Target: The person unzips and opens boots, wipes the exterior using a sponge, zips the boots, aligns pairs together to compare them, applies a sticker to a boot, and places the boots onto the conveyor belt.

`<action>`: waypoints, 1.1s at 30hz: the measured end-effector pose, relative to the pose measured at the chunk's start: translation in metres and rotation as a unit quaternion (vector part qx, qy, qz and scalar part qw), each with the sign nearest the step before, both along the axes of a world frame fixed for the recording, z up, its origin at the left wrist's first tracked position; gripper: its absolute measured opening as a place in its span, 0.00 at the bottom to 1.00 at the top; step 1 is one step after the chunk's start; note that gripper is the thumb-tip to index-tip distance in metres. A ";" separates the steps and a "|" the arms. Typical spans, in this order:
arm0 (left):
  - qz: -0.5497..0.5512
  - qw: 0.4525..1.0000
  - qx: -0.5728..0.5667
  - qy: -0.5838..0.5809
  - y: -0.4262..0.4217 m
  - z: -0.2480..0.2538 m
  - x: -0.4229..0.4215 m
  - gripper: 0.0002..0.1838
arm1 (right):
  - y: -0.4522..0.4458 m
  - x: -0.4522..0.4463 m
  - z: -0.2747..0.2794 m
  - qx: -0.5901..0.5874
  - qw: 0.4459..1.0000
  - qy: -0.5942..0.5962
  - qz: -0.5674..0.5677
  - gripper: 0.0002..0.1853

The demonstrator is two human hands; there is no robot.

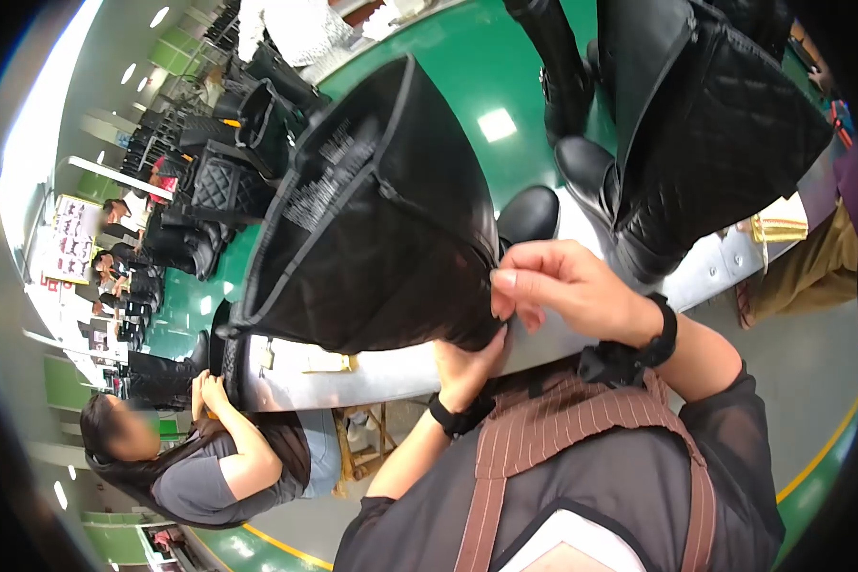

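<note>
A tall black boot [391,229] stands tilted in front of me, its wide shaft opening towards the upper left. White printed lettering shows on the lining inside the shaft. My left hand [471,369] is wrapped round the lower part of this boot, its fingers partly hidden behind it. At the boot's right edge, beside a seam or zip, my right hand [567,291] has thumb and forefinger pinched together. Whatever lies between those fingertips is too small to make out. Just behind my right hand, the rounded toe of a black boot [529,214] shows.
More black boots [658,143] with quilted shafts stand at the right on the metal work table [391,374]. A co-worker [229,467] sits at the left, hands at another boot. Yellow pieces [780,227] lie at the table's right end. Racked boots [224,181] line the far left.
</note>
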State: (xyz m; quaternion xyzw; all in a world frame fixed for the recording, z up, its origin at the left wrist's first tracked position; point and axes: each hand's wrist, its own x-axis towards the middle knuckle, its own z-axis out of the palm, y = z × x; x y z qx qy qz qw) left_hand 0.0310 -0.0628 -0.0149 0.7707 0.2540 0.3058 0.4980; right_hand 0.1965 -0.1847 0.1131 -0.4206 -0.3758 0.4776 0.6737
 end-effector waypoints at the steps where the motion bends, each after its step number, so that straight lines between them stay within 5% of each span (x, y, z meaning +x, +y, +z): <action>1: 0.001 1.000 -0.014 -0.006 -0.003 0.005 -0.001 0.29 | -0.001 -0.001 0.007 0.004 1.000 -0.008 -0.004 0.17; 12: 0.024 0.999 -0.041 -0.001 -0.008 0.008 -0.003 0.27 | -0.006 -0.004 0.077 -0.034 0.994 -0.107 -0.005 0.15; 14: 0.029 0.999 -0.030 -0.029 -0.011 0.016 -0.001 0.25 | -0.019 -0.004 0.101 0.072 0.996 -0.016 -0.040 0.15; 18: -0.018 0.997 -0.048 -0.055 -0.011 0.006 0.000 0.22 | -0.017 -0.003 0.110 0.054 0.994 -0.087 -0.027 0.14; 20: 0.016 0.996 -0.077 -0.032 -0.002 -0.021 -0.004 0.29 | -0.018 -0.009 0.105 0.057 0.984 -0.155 -0.069 0.12; 21: 0.022 0.991 -0.096 -0.086 -0.012 0.010 0.001 0.31 | -0.027 0.002 0.099 0.107 0.912 -0.379 -0.113 0.15; 22: 0.014 0.983 -0.127 -0.134 -0.005 -0.001 0.001 0.31 | -0.036 0.005 0.095 0.161 0.844 -0.468 -0.207 0.12; 25: 0.096 0.986 -0.060 -0.120 0.005 -0.004 -0.010 0.37 | -0.085 0.017 0.106 0.137 0.655 -0.576 -0.470 0.17; 28: 0.121 0.990 -0.001 -0.073 0.014 0.004 -0.012 0.41 | -0.133 0.020 0.127 -0.003 0.496 -0.640 -0.587 0.27; 30: 0.128 0.991 0.021 -0.025 0.017 0.019 -0.023 0.43 | -0.146 0.032 0.135 -0.081 0.448 -0.694 -0.557 0.31; 32: 0.103 0.960 0.193 0.173 0.022 0.030 -0.038 0.46 | -0.144 0.040 0.132 -0.133 0.433 -0.721 -0.525 0.34; 33: 0.066 0.945 0.192 0.258 0.026 0.045 -0.049 0.42 | -0.139 0.045 0.129 -0.138 0.425 -0.724 -0.526 0.35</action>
